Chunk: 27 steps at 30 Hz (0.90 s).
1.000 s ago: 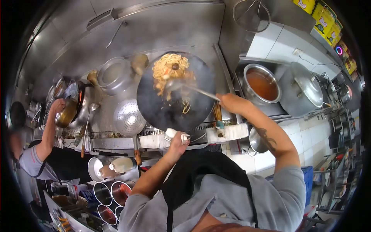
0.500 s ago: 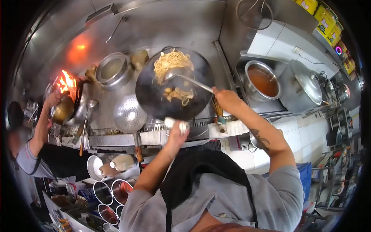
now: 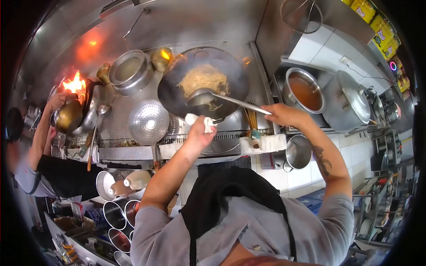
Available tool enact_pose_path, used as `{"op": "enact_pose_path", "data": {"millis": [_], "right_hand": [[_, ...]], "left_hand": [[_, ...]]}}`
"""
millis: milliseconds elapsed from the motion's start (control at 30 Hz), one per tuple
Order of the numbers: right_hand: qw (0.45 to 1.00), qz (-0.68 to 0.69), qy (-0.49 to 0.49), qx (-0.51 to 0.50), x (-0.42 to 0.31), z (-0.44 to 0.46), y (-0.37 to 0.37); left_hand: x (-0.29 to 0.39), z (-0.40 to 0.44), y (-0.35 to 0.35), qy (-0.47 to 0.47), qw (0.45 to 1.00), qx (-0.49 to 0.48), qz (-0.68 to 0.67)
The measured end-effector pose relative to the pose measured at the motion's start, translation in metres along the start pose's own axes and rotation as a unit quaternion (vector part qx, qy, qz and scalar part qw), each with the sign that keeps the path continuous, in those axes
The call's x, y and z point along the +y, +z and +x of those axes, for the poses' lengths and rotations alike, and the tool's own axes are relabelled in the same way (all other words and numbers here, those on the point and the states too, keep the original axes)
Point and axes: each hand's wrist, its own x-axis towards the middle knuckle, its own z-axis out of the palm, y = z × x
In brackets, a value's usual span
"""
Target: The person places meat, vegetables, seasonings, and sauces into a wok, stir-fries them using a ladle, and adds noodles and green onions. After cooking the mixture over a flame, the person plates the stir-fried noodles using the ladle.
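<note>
Steam rises from a black wok (image 3: 171,95) on the stove, with a heap of noodles (image 3: 205,79) inside it. My left hand (image 3: 203,131) is closed around a white cloth (image 3: 192,119) at the wok's near side, by its handle (image 3: 218,120). My right hand (image 3: 284,114) grips the end of a long-handled ladle (image 3: 203,95), whose bowl is over the near part of the noodles. A few noodles lie below the ladle's bowl. Whether the bowl touches them, I cannot tell.
A perforated strainer (image 3: 149,122) lies left of the wok, beside a metal pot (image 3: 128,73). At far left another person's hand (image 3: 55,102) is by a flaming wok. A pot of reddish-brown liquid (image 3: 304,91) and a large lidded pot (image 3: 348,99) stand right.
The wok has tilted, its near edge lifting, and the noodles have gathered into one heap. My left hand has risen with the cloth. My right hand has moved right and slightly down with the ladle.
</note>
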Motion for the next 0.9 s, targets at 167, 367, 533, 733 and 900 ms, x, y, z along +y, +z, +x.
{"op": "enact_pose_path", "data": {"millis": [167,367,533,733,900], "right_hand": [[0.990,-0.054,-0.073,0.107,0.029,0.056,0.023],[0.963,-0.129,-0.066,0.226,0.013,0.036,0.020],[0.971,-0.077,-0.069,0.214,0.022,0.007,-0.002],[0.956,-0.026,-0.015,0.292,0.068,0.098,0.011],[0.914,0.297,0.150,0.234,0.004,0.193,0.032]], "left_hand": [[0.016,0.043,-0.020,0.006,1.000,-0.014,-0.004],[-0.046,0.002,-0.060,0.000,0.998,0.037,0.054],[0.022,0.064,-0.026,0.031,0.999,0.000,0.040],[0.032,0.119,-0.044,0.049,0.998,-0.003,0.050],[0.035,0.128,-0.044,0.008,0.999,0.005,0.031]]}}
